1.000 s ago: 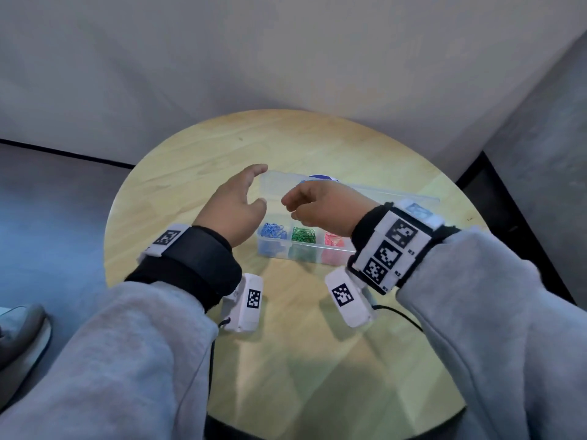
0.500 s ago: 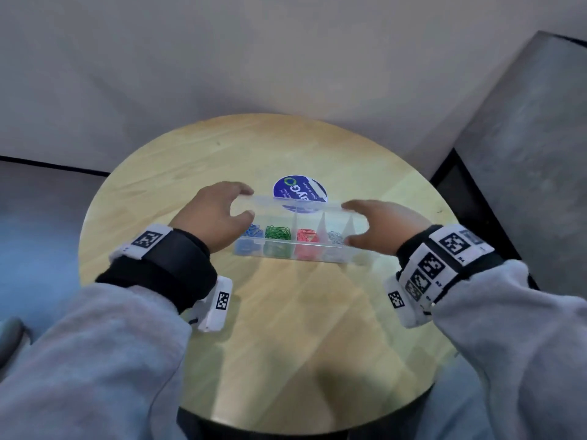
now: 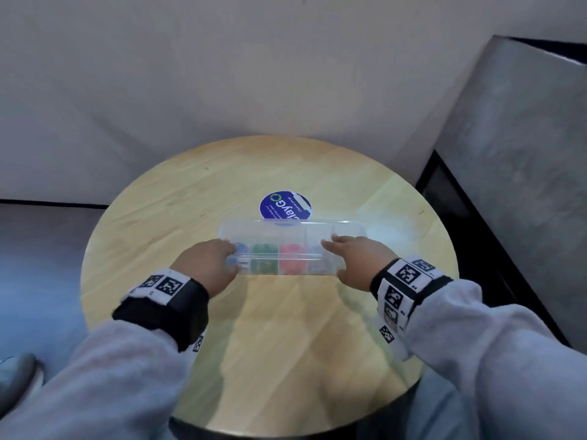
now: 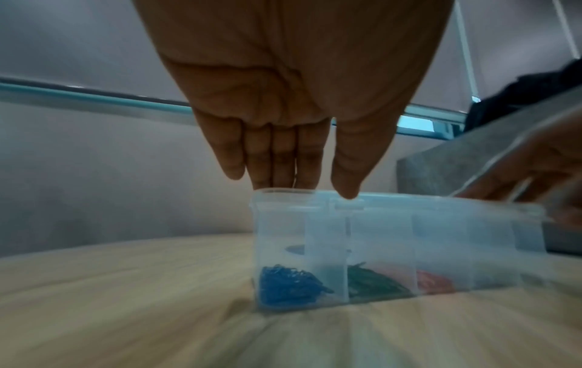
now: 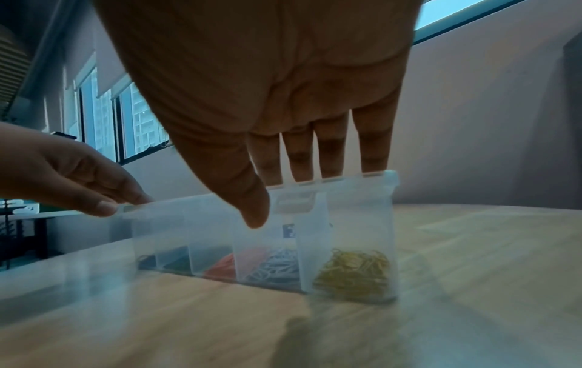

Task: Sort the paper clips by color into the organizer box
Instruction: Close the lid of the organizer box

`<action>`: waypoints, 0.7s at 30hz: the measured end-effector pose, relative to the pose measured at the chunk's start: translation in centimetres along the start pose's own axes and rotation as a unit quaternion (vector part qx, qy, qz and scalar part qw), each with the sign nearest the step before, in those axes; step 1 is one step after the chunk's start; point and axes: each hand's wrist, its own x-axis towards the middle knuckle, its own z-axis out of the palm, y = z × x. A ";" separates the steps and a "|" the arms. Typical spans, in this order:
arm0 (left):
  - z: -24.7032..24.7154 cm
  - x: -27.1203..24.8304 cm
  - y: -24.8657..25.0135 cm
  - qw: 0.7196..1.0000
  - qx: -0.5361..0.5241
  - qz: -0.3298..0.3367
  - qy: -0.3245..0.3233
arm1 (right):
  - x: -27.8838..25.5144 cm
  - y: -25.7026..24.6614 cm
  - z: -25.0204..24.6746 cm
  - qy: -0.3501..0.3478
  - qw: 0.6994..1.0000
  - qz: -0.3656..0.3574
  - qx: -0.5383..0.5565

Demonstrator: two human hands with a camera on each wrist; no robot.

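A clear plastic organizer box (image 3: 286, 230) lies across the middle of the round wooden table (image 3: 158, 217), its lid down. Through its front wall I see blue clips (image 4: 289, 286), green clips (image 4: 375, 281), red clips (image 4: 434, 283), silver-white clips (image 5: 274, 264) and yellow clips (image 5: 356, 271), each colour in its own compartment. My left hand (image 3: 230, 252) presses the lid's left end with straight fingers (image 4: 283, 161), the thumb at the front latch. My right hand (image 3: 336, 255) presses the right end the same way, fingers (image 5: 330, 154) on top and thumb on the front clasp.
A round blue sticker (image 3: 285, 206) lies on the table just behind the box. A grey block (image 3: 524, 154) stands close on the right and a pale wall behind. A shoe (image 3: 16, 373) shows on the floor at lower left.
The box lid has come down from standing open to lying on the box. My right hand moved from the middle to the right end; both hands now press the lid.
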 end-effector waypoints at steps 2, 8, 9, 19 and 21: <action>-0.4 0.1 0.4 0.999 0.030 0.002 -0.010 | -0.2 0.4 -0.4 -0.009 1.000 -0.002 0.003; -1.8 1.4 1.9 0.989 0.142 0.002 -0.046 | -0.2 1.5 -2.5 0.001 0.998 0.036 0.055; -1.9 1.5 2.2 0.987 0.155 0.007 -0.047 | -0.3 1.6 -2.6 -0.001 0.998 0.036 0.053; -0.2 2.0 1.4 0.986 0.163 0.020 0.006 | -0.6 1.6 -0.4 0.046 0.999 0.000 0.012; -0.3 2.0 1.4 0.988 0.153 0.016 0.007 | -0.8 1.5 -0.2 0.052 0.999 -0.003 0.011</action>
